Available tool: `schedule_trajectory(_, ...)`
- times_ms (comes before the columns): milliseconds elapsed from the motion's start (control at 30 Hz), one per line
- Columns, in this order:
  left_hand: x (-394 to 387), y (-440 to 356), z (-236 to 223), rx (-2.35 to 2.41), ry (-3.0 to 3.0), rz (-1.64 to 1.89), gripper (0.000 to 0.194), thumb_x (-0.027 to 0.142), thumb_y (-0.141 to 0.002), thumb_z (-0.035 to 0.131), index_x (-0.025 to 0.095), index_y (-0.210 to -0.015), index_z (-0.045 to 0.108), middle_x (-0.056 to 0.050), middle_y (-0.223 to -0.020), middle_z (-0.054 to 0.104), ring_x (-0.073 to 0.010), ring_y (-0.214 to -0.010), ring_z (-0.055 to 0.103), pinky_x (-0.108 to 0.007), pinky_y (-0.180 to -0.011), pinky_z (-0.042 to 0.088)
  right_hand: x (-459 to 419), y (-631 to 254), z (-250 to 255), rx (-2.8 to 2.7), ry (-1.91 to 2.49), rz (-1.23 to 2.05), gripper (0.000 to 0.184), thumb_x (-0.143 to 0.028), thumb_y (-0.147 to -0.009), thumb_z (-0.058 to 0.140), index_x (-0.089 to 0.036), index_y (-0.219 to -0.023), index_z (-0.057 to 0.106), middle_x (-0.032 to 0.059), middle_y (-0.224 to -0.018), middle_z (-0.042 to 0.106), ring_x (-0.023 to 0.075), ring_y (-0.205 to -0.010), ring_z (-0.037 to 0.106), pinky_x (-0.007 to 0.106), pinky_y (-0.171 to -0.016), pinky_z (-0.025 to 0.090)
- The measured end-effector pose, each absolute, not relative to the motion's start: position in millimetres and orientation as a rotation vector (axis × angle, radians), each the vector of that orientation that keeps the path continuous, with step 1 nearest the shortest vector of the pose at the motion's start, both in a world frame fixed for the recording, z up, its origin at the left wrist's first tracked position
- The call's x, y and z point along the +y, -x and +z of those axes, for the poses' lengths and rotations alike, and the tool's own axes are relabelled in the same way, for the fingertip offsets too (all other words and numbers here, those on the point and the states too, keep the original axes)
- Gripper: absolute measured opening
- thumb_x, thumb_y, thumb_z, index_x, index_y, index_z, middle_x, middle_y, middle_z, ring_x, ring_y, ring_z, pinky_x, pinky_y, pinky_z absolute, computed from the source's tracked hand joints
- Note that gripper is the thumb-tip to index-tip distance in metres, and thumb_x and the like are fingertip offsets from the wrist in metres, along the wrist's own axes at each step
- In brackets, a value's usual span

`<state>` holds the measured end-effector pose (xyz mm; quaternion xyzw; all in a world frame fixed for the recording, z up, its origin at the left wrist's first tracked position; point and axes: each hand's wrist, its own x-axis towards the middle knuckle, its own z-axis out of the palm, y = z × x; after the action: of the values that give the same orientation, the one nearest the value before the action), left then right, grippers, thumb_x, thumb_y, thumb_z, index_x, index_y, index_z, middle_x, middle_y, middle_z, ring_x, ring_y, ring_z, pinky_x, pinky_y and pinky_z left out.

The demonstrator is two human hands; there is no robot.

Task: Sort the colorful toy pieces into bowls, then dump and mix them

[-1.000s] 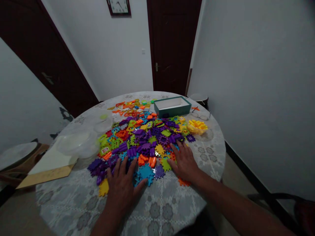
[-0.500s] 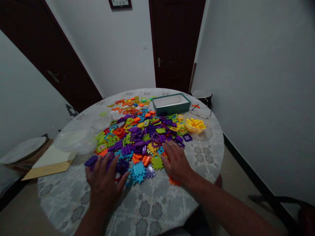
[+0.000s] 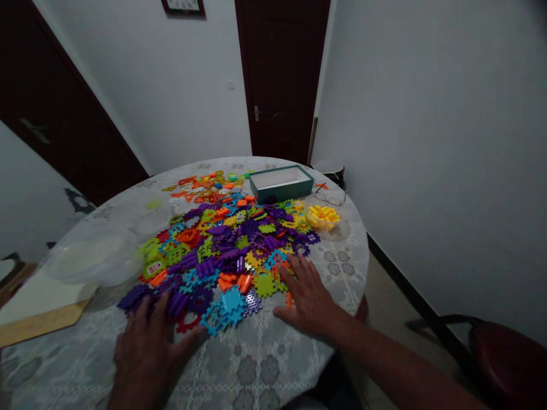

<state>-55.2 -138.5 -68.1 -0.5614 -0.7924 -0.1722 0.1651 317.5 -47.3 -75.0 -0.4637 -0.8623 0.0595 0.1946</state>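
A wide heap of flat plastic building pieces point(image 3: 226, 245), purple, orange, green, blue and yellow, covers the middle of a round table point(image 3: 265, 364) with a patterned cloth. My left hand point(image 3: 147, 347) lies flat and open at the heap's near left edge, fingertips on purple pieces. Over at the near right edge rests my right hand point(image 3: 305, 296), fingers spread, touching green and orange pieces. A blue piece point(image 3: 231, 302) lies between the two hands.
A teal open box point(image 3: 281, 183) stands at the far side. A pile of yellow pieces point(image 3: 323, 216) and a pair of glasses point(image 3: 331, 197) lie at the far right. Clear plastic lids point(image 3: 92, 259) and a brown envelope point(image 3: 38, 319) sit left. A dark chair point(image 3: 499, 353) is at right.
My left hand has slid left and back along the heap's near edge. The right hand has drawn back slightly. The view has shifted right.
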Motion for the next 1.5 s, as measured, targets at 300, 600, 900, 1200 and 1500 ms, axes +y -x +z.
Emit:
schedule_trajectory(300, -131, 57, -72, -2.154, 1.936, -0.571, 0.087, 0.066, -0.09, 0.059, 0.016, -0.16, 0.043, -0.028, -0.168, 0.037, -0.0485, -0.15, 0.043, -0.066, -0.118, 0.039, -23, -278, -71, -2.392, 1.403, 0.107, 0.084, -0.059, -0.098, 0.068, -0.026, -0.17, 0.037, 0.0183, -0.179, 0.028, 0.0454, -0.165, 0.021, 0.075, -0.126, 0.025)
schedule_trajectory(600, -157, 46, -79, -2.113, 1.882, -0.694, 0.083, 0.062, -0.099, 0.059, 0.019, -0.166, 0.036, -0.026, -0.172, 0.031, -0.0497, -0.157, 0.033, -0.07, -0.122, 0.034, -27, -289, -78, -2.333, 1.3, -0.026, 0.065, -0.043, -0.106, 0.053, -0.024, -0.167, 0.042, 0.0164, -0.172, 0.042, 0.0364, -0.158, 0.037, 0.063, -0.129, 0.029)
schedule_trajectory(900, -176, 32, -72, -2.138, 1.851, -0.719, 0.074, 0.039, -0.1, 0.066, 0.021, -0.166, 0.039, -0.022, -0.172, 0.036, -0.047, -0.163, 0.025, -0.068, -0.126, 0.032, -21, -301, -87, -2.212, 1.209, -0.093, 0.043, -0.035, -0.107, 0.054, -0.023, -0.149, 0.06, 0.0161, -0.15, 0.061, 0.0345, -0.143, 0.054, 0.059, -0.123, 0.039)
schedule_trajectory(1200, -171, 38, -68, -2.003, 1.98, -0.716, 0.071, 0.032, -0.1, 0.066, 0.017, -0.164, 0.039, -0.026, -0.17, 0.034, -0.05, -0.163, 0.024, -0.071, -0.124, 0.037, -25, -293, -79, -2.246, 1.226, -0.08, 0.041, -0.032, -0.108, 0.054, -0.019, -0.146, 0.059, 0.0175, -0.151, 0.063, 0.0321, -0.141, 0.058, 0.062, -0.127, 0.031)
schedule_trajectory(1500, -165, 41, -66, -1.968, 1.973, -0.828, 0.072, 0.037, -0.101, 0.062, 0.019, -0.165, 0.035, -0.026, -0.165, 0.039, -0.0485, -0.154, 0.039, -0.071, -0.121, 0.041, -24, -290, -74, -2.192, 1.177, -0.079, 0.031, -0.025, -0.108, 0.053, -0.019, -0.136, 0.064, 0.0158, -0.141, 0.068, 0.029, -0.135, 0.061, 0.06, -0.128, 0.028)
